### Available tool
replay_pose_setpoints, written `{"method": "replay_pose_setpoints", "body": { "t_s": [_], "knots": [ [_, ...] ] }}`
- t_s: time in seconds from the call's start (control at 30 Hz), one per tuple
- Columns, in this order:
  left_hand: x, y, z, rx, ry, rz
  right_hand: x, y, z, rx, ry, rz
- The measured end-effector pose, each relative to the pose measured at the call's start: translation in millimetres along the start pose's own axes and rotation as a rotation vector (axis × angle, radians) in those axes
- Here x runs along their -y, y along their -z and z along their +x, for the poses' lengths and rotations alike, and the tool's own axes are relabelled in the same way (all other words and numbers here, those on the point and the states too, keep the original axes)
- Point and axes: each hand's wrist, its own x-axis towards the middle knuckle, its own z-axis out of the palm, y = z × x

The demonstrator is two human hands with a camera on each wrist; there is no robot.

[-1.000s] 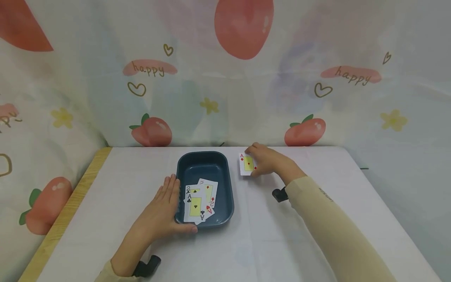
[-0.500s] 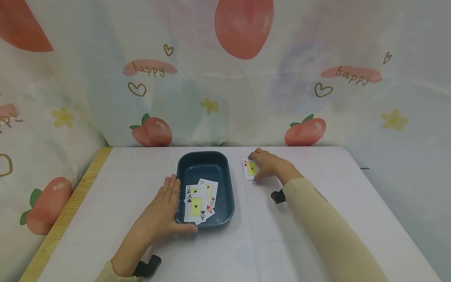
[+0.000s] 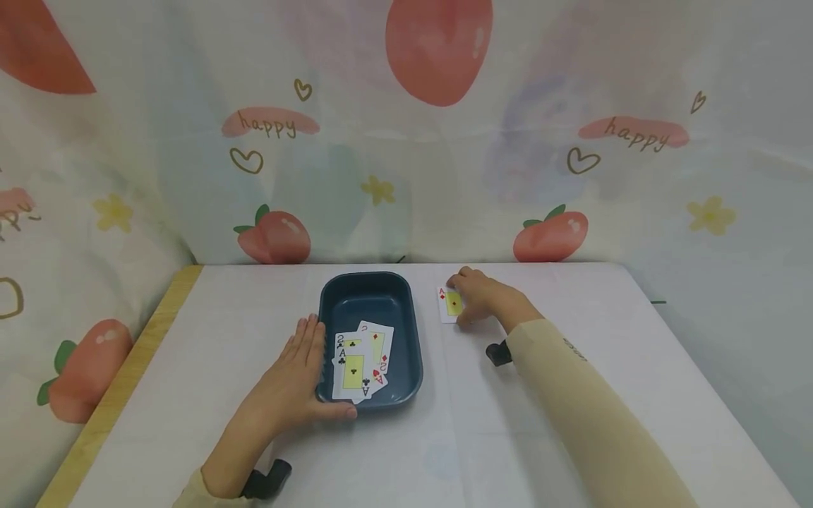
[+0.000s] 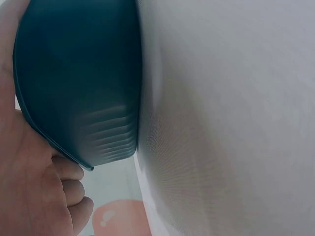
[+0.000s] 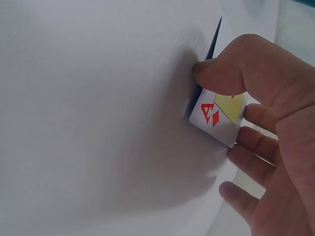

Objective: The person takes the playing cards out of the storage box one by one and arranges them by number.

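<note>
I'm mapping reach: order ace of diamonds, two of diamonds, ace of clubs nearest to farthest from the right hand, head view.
1. Ace of diamonds: pinched, right of blue tray.
2. Two of diamonds: inside it.
3. Ace of clubs: farther left inside.

See a counter (image 3: 165,307) under white cloth (image 3: 406,458), with bare wood (image 3: 115,398) along left edge. Carries a dark-blue rectangular dish (image 3: 370,307), set lengthwise front to back. Can't confirm cloth contact for the ace of diamonds (image 3: 451,307).
</note>
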Motion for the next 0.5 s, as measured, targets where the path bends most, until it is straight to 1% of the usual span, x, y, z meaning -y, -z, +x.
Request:
{"method": "replay_pose_setpoints", "body": {
  "t_s": [0.07, 0.27, 0.4, 0.5],
  "knots": [
    [0.1, 0.5, 0.4, -0.003, -0.002, 0.003, 1.1, 0.5, -0.1, -0.003, -0.006, 0.005],
    [1.3, 0.6, 1.8, 0.002, -0.003, 0.001, 7.4, 4.5, -3.6, -0.040, 0.025, 0.018],
    [1.7, -0.2, 2.1, 0.009, -0.005, 0.004, 16.8, 12.2, -11.7, -0.117, 0.103, 0.043],
    [1.6, -0.1, 1.5, 0.007, -0.005, 0.005, 29.8, 20.4, -20.6, -0.183, 0.175, 0.064]
  ]
}}
